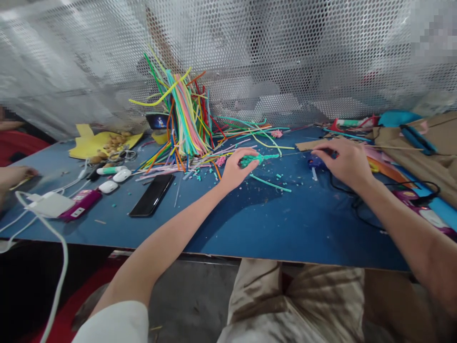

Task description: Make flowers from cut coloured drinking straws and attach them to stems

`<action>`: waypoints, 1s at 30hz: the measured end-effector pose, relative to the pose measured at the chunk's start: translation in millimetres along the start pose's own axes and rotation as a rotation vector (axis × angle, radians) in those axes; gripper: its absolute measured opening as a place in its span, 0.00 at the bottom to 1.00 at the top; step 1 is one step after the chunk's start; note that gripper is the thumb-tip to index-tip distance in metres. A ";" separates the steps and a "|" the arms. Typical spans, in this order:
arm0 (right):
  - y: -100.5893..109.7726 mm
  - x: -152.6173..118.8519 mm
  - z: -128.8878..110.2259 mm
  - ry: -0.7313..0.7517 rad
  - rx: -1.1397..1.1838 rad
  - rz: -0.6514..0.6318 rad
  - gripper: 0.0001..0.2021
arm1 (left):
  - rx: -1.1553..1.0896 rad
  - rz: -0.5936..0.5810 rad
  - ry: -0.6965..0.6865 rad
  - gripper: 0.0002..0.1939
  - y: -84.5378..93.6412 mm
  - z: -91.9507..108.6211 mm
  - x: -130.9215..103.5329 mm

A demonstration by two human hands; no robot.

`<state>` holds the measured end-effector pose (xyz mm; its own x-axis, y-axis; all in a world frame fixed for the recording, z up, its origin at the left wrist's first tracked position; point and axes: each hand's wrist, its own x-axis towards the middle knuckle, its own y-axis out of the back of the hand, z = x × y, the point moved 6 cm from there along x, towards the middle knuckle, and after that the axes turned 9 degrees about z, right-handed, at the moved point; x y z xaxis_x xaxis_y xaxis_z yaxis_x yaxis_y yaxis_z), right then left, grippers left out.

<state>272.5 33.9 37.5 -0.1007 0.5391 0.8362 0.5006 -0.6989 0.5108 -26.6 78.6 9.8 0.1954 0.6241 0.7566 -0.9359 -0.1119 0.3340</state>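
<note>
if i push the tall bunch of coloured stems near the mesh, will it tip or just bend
The bunch would probably give and splay, since its stems are thin and several already curve outward. It may also tip or shed pieces, being tall with strands sticking out loosely at the top. It looks light for its size.

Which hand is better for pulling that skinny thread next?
Probably the right hand: its fingertips seem to pinch the thin thread, while the left hand holds the green piece.

Lighting even, med-bright; soft shadows under arms, edges bent w/ blur.
</note>
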 end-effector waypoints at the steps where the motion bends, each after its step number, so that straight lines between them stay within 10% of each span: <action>1: 1.0 0.7 0.9 0.007 -0.008 0.009 0.09 | -0.009 0.004 0.026 0.09 -0.4 -3.6 -0.7; 20: -0.1 -3.0 9.6 0.069 -0.114 0.073 0.12 | 0.129 -0.098 -0.047 0.10 -4.1 0.6 -1.4; 30: -7.2 -7.3 -2.3 0.015 -0.064 0.038 0.16 | 0.352 -0.347 -0.151 0.14 -1.5 -1.5 -2.4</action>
<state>267.6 33.9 28.2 -0.0958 0.5049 0.8578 0.4483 -0.7475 0.4901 -26.1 78.4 6.7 0.5411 0.5551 0.6317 -0.6583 -0.1877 0.7289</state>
